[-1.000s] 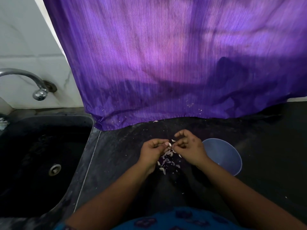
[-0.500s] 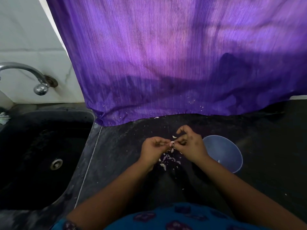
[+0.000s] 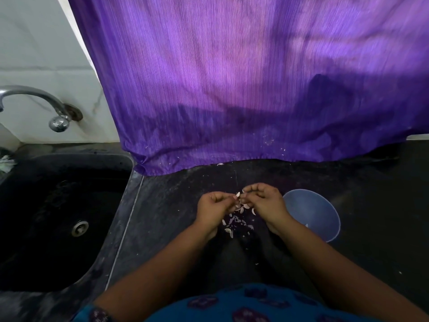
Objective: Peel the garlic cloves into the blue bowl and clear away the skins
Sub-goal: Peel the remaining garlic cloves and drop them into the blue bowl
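Over the last second very little has moved: my two hands have stayed together above the dark table, working at the same garlic clove, and the view has only shifted slightly. The clove sits a touch higher between my fingertips than it did a moment ago, so I judge that I am still in the middle of stripping this one, and it has not yet gone into the bowl.

My left hand has its fingers curled in, pinching the clove at its left end. My right hand is curled too, its fingertips meeting the left ones at the clove, picking at the skin. Exactly which part each finger holds is too small for me to tell.

The clove shows as a small pale sliver, whitish, held up just between the two hands. Below and nearer to me lies the pile of skins, thin white and purplish flakes scattered on the table between my wrists, with a few stray bits farther off toward the purple cloth hanging at the far side.

The blue bowl stands just right of my right hand, partly hidden by my wrist; I can see one pale speck inside it but little else. The black sink lies well to the left. The skins are not yet cleared.
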`<state>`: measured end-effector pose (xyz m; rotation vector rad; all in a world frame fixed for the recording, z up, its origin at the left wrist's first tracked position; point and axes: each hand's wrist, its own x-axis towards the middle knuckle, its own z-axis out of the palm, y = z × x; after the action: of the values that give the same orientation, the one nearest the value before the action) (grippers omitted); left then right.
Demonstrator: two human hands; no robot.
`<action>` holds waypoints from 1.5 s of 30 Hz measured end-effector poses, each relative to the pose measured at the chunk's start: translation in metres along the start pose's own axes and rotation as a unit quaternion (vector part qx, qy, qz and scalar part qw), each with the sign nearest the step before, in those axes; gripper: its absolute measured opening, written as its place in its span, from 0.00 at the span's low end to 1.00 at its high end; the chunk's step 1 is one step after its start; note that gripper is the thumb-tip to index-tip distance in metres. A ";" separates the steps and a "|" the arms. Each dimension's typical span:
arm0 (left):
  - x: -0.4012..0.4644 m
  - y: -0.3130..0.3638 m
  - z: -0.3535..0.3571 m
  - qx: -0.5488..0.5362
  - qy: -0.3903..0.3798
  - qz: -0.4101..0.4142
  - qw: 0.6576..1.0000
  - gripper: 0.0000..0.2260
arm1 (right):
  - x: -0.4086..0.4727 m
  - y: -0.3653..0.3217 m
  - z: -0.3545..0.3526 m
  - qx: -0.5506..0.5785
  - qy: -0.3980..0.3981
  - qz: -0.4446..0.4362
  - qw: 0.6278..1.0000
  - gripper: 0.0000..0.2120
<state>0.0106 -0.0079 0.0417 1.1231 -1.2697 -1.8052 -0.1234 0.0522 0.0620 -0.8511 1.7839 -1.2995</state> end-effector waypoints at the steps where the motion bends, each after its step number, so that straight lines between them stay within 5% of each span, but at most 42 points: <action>1: 0.000 0.000 0.000 -0.004 0.002 -0.002 1.000 0.05 | 0.001 0.002 0.000 -0.024 0.000 -0.014 1.000 0.06; 11: -0.003 -0.005 0.000 0.102 0.005 0.057 0.993 0.04 | -0.001 0.004 -0.002 -0.243 0.011 -0.190 0.951 0.04; 22: -0.004 -0.009 -0.001 0.133 0.015 0.084 0.987 0.04 | 0.002 0.005 -0.004 -0.396 -0.056 -0.258 0.879 0.06; 35: 0.003 -0.010 -0.006 0.106 0.009 0.086 0.991 0.05 | 0.003 0.010 -0.006 -0.264 -0.068 -0.111 0.956 0.03; 45: 0.000 -0.008 -0.009 0.263 -0.006 0.149 0.953 0.03 | 0.002 0.009 -0.005 -0.344 -0.095 -0.221 0.908 0.06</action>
<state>0.0180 -0.0090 0.0330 1.1108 -1.8835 -1.2846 -0.1294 0.0553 0.0545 -1.7918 1.9729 -0.7710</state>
